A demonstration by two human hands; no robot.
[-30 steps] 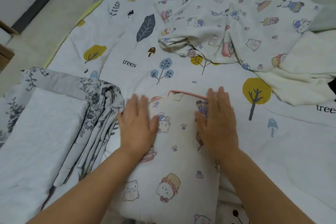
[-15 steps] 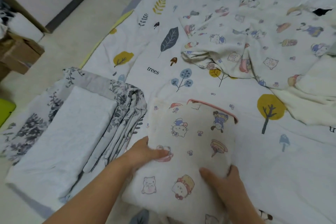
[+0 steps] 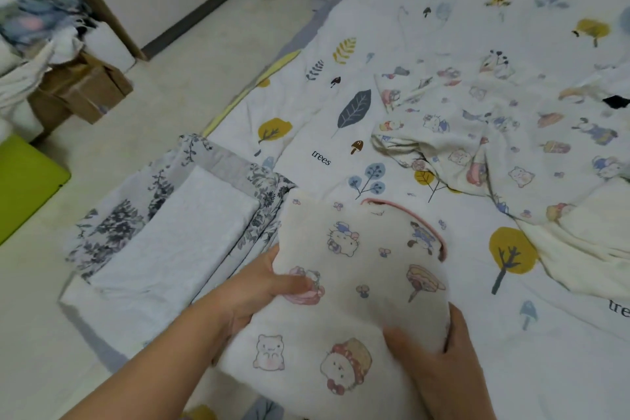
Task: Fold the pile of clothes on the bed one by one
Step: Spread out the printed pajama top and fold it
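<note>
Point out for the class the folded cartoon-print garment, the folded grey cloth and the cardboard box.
folded cartoon-print garment point(image 3: 361, 269): head view, middle of its top face.
folded grey cloth point(image 3: 177, 242): head view, its flat top.
cardboard box point(image 3: 80, 89): head view, its brown side.

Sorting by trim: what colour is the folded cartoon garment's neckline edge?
Pink, on the folded cartoon garment, seen in the head view.

a bed in a white tree-and-leaf print sheet carries a folded grey floral stack at its left edge, a folded cartoon-print garment beside it, and unfolded cartoon-print clothes farther right.
</note>
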